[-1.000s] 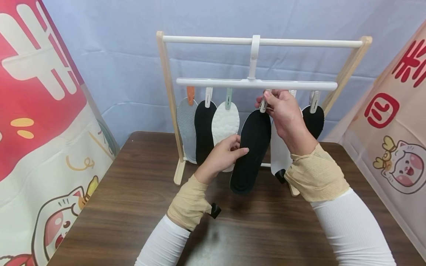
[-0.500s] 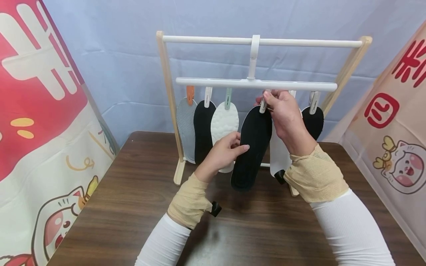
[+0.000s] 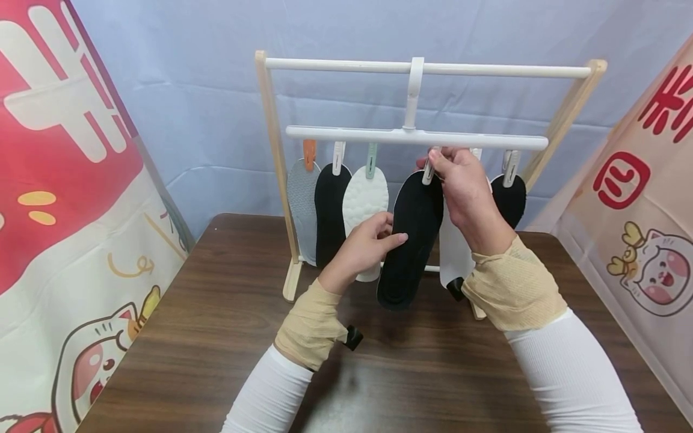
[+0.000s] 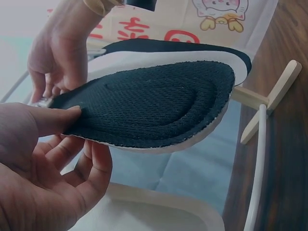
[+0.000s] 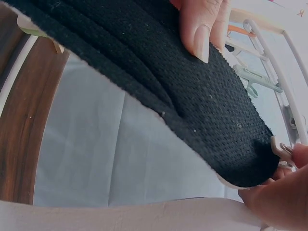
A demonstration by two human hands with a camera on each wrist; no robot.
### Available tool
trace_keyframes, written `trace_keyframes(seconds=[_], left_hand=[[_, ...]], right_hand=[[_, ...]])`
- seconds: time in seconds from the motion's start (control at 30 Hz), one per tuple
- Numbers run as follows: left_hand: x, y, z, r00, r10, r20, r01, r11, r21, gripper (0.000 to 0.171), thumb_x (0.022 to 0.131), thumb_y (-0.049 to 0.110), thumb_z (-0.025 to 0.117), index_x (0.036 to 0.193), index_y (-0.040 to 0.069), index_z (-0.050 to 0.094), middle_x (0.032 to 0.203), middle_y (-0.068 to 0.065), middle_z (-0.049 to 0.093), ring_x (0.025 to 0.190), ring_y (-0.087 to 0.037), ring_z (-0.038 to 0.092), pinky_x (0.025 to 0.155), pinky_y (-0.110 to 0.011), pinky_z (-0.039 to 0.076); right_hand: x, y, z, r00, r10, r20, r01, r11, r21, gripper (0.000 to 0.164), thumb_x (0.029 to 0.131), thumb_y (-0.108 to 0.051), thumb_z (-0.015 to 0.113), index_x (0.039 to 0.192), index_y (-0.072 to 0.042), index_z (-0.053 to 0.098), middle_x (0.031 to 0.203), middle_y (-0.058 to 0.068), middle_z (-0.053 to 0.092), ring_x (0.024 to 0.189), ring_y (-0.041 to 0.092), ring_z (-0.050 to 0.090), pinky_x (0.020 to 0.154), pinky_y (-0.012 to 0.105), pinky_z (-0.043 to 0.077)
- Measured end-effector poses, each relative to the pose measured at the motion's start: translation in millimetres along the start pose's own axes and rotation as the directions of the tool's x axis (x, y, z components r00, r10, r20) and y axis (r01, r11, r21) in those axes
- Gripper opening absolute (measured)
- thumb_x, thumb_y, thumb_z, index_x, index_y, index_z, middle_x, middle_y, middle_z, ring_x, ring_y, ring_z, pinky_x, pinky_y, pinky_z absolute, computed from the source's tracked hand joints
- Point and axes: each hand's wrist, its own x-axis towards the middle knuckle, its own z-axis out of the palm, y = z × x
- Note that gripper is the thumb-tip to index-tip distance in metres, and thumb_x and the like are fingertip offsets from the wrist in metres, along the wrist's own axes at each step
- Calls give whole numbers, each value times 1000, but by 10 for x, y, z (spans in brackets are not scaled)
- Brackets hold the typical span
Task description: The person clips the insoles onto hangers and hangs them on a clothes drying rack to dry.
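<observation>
My left hand (image 3: 364, 248) pinches a black insole (image 3: 414, 240) by its left edge, thumb on the dark textured face and fingers behind, as the left wrist view shows. The insole hangs tilted, toe end up and heel down toward me. At its toe end my right hand (image 3: 464, 186) pinches a pale clothespin (image 3: 428, 171), thumb in front. The clothespin's lower end overlaps the insole's top edge. In the right wrist view the clothespin (image 5: 281, 150) sits right at the insole's tip. Above is the white hanger bar (image 3: 346, 133).
Left of my hands hang a grey insole (image 3: 303, 207), a black one (image 3: 330, 210) and a white bumpy one (image 3: 365, 195), each clipped. A white insole (image 3: 453, 252) and another black one (image 3: 510, 198) hang at the right. A wooden rack (image 3: 273, 120) stands on the brown table (image 3: 227, 288).
The black insole has moved slightly up and to the right, its toe end further up at the clothespin. My left hand has risen a little with it; my right hand stays at the clothespin.
</observation>
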Motion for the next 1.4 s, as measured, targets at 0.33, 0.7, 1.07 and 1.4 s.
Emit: trace_keyframes(seconds=[0.33,0.7,1.07,1.4], left_hand=[[-6,-24,6,1000,-9,5,9,1000,3,16,99,21,67,104,9,57,84,-4,54,72,-17,54,65,-26,45],[-5,-34,16,1000,-5,2,5,1000,14,17,99,22,67,105,9,57,83,-3,53,71,-17,52,65,-26,43],[12,-67,6,1000,-27,5,26,999,24,20,100,22,66,112,9,58,92,-5,56,76,-18,54,68,-27,45],[32,-138,-2,1000,-23,-16,24,999,43,27,101,18,63,122,3,58,116,-13,68,85,-18,59,77,-26,47]], right_hand=[[-21,40,-13,1000,-9,-10,9,998,-54,13,108,-23,48,103,-11,52,95,-5,63,118,10,43,108,31,28],[-25,69,-8,1000,-5,-30,4,998,-60,14,108,-25,49,106,-11,49,100,-3,61,130,16,39,105,25,29],[-34,97,-21,998,12,-54,-12,1000,-11,19,105,-25,56,111,-7,56,97,-7,67,116,11,48,88,18,41],[-38,106,-49,996,33,-81,-41,994,-99,41,105,-29,57,133,0,54,109,-6,67,128,12,48,98,21,37]])
